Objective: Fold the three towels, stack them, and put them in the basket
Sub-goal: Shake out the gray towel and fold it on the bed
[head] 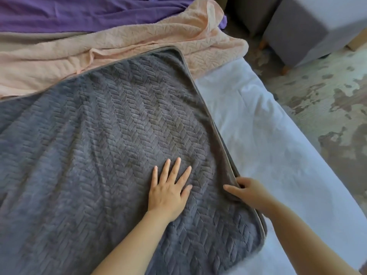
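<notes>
A large grey towel [111,124] with a woven herringbone texture lies spread over the white bed, its right edge doubled in two layers. My left hand [168,191] presses flat on it with fingers spread, near the right edge. My right hand [247,190] grips that right edge, thumb on top and fingers curled under the layers. Behind the grey towel lies a crumpled peach towel [139,44], and beyond it a purple towel [79,14] at the top left. No basket is in view.
The white bed cover [268,135] shows to the right of the grey towel, ending at the bed's right edge. Beyond is a mottled rug [327,92] and a grey upholstered footstool [309,30] on wooden legs at the top right.
</notes>
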{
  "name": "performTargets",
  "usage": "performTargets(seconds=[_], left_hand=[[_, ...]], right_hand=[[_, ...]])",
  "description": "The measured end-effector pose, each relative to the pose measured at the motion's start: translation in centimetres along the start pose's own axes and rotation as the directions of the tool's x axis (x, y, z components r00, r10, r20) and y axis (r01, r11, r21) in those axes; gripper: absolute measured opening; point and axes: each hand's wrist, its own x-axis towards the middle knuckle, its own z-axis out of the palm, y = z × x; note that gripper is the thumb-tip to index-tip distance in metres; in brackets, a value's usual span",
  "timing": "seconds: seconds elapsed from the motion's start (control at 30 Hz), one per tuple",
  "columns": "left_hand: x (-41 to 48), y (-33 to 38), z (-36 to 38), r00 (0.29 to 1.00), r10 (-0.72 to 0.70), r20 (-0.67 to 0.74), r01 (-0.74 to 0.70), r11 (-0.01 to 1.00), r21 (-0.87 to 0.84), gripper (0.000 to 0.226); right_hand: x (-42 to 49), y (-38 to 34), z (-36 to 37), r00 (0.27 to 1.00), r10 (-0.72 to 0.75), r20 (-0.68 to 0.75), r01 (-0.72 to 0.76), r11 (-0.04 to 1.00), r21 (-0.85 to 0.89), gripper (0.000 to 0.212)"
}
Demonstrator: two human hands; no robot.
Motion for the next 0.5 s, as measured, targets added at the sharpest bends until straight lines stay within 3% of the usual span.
performTargets(seconds=[0.07,0.17,0.27,0.4,0.5], left_hand=[[-1.7,1.5,0.7,1.0,0.01,0.029,-0.01,1.0,-0.002,0.054],[-4.1,3.5,1.5,0.998,0.006,0.061,-0.004,1.0,-0.029,0.051],[-6.3,5.6,2.2,0.997,0.006,0.077,-0.001,0.998,-0.063,0.052],[-8.6,7.7,2.8,0.998,0.009,0.069,-0.001,0.995,-0.104,0.052],[-9.9,8.6,3.2,0.999,0.011,0.035,-0.006,0.993,-0.121,0.053]], right_hand=[[-2.5,2.1,-0.2,1.0,0.016,0.003,-0.016,0.998,0.067,0.019],[-5.0,4.1,-0.7,0.991,-0.022,-0.129,0.052,0.971,0.233,0.006],[-6.1,5.3,-0.4,0.987,-0.023,-0.158,0.071,0.95,0.304,0.019],[-6.6,7.0,1.2,0.986,-0.016,-0.167,0.036,0.992,0.118,0.016],[-6.5,7.9,1.4,0.972,0.029,-0.235,0.055,0.938,0.343,0.029]])
